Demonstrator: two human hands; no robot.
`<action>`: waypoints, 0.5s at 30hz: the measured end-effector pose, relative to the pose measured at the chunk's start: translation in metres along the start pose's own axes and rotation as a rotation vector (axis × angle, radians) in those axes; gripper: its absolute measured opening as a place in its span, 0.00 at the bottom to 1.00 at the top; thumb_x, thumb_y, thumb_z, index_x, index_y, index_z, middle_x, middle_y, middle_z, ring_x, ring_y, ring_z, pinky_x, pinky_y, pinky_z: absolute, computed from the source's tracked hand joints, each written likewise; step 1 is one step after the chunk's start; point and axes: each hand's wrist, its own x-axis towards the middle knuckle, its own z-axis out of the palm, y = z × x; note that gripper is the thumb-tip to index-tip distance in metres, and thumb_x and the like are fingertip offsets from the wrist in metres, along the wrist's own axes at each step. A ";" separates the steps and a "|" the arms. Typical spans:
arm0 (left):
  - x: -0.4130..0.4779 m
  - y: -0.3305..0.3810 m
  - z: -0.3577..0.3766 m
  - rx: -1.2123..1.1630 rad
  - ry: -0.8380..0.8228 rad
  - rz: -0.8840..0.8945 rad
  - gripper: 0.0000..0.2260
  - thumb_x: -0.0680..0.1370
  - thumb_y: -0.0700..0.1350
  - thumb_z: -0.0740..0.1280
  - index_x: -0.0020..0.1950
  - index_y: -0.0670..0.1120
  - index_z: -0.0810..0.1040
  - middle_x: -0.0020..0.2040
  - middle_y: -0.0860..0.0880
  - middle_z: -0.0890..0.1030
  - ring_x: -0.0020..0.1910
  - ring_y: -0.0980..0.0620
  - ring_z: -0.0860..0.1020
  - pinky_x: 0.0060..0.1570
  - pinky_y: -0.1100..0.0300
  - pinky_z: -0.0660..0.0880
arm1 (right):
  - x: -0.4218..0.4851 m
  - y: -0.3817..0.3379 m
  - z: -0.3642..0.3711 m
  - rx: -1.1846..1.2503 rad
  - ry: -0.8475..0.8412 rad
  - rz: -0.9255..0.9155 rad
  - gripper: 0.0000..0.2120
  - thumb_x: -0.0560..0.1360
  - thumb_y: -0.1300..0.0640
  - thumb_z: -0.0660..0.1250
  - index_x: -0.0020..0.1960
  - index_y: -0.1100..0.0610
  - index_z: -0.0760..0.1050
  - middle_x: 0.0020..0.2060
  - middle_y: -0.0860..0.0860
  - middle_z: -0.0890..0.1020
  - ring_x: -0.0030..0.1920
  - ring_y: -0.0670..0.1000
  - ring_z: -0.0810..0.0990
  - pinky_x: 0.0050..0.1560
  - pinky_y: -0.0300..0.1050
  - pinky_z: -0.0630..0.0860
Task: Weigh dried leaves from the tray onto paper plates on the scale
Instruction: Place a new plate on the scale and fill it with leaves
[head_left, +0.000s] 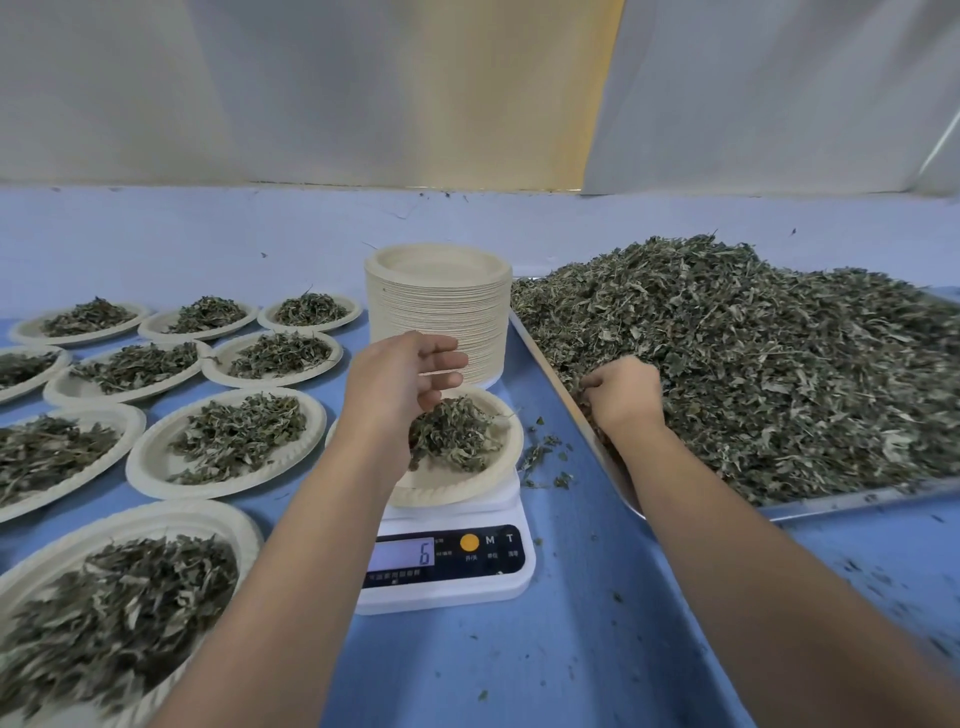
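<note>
While the scale (467, 592) reads 6, its panel (488, 560) shows M and T.

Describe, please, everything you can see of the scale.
The scale is a low white, plastic-looking block standing flat on the blue table. Its dark front panel carries a lit display reading 6, an orange button and keys marked M and T. A paper plate of dried leaves rests on top.

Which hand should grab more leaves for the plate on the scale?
The right hand. It digs into the heap of dried green leaves on the silver metal tray. The left hand hovers open above the round beige paper plate on the white digital scale.
</note>
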 end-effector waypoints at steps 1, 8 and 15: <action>0.000 0.001 -0.001 -0.005 0.005 0.000 0.10 0.78 0.38 0.59 0.44 0.43 0.80 0.31 0.52 0.83 0.29 0.57 0.77 0.32 0.66 0.69 | 0.001 0.000 -0.001 0.096 0.041 0.028 0.13 0.77 0.68 0.62 0.56 0.59 0.82 0.52 0.57 0.83 0.44 0.55 0.82 0.43 0.42 0.79; 0.002 0.007 -0.009 -0.059 0.033 0.016 0.10 0.78 0.39 0.59 0.44 0.43 0.80 0.32 0.51 0.83 0.28 0.57 0.78 0.33 0.66 0.70 | -0.009 -0.025 -0.026 0.782 0.239 0.164 0.10 0.72 0.61 0.72 0.53 0.58 0.83 0.40 0.46 0.83 0.29 0.40 0.73 0.25 0.26 0.69; 0.004 0.017 -0.024 -0.134 0.115 0.054 0.10 0.78 0.39 0.59 0.43 0.44 0.79 0.30 0.53 0.82 0.26 0.59 0.77 0.30 0.69 0.70 | -0.047 -0.089 -0.033 1.328 -0.231 0.073 0.09 0.70 0.69 0.72 0.49 0.62 0.81 0.44 0.56 0.85 0.46 0.52 0.84 0.51 0.45 0.81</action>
